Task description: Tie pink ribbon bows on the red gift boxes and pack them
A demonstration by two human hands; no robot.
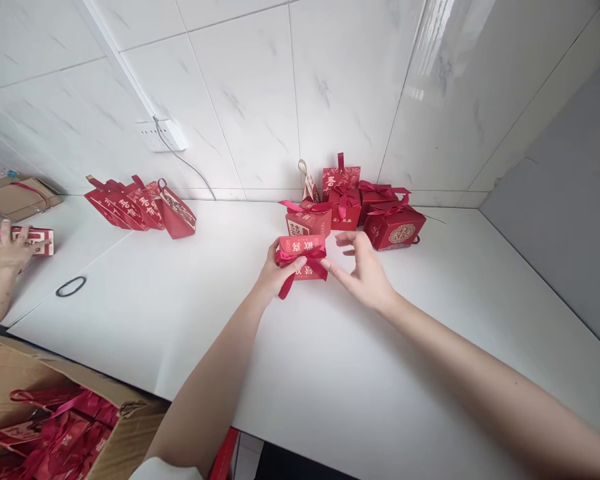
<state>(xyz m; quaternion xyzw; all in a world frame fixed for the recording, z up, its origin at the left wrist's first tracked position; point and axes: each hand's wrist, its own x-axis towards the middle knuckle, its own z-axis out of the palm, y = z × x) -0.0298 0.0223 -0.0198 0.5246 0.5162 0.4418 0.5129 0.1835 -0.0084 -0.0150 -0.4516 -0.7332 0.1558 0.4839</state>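
Note:
A small red gift box point(303, 257) with a red ribbon bow stands on the white table point(190, 313) in front of me. My left hand point(276, 272) grips its left side, thumb laid across the ribbon. My right hand point(363, 268) hovers at the box's right side, fingers apart, fingertips near the ribbon's end, holding nothing. Just behind stands a cluster of finished red ribbon-tied boxes point(360, 210) against the tiled wall.
A row of flat, unfolded red boxes point(143, 207) leans at the back left under a wall socket point(163, 135). A cardboard carton point(55, 420) of red boxes sits at the lower left. Another person's hand point(5, 250) rests on a red box at the far left. A black band point(71, 286) lies nearby.

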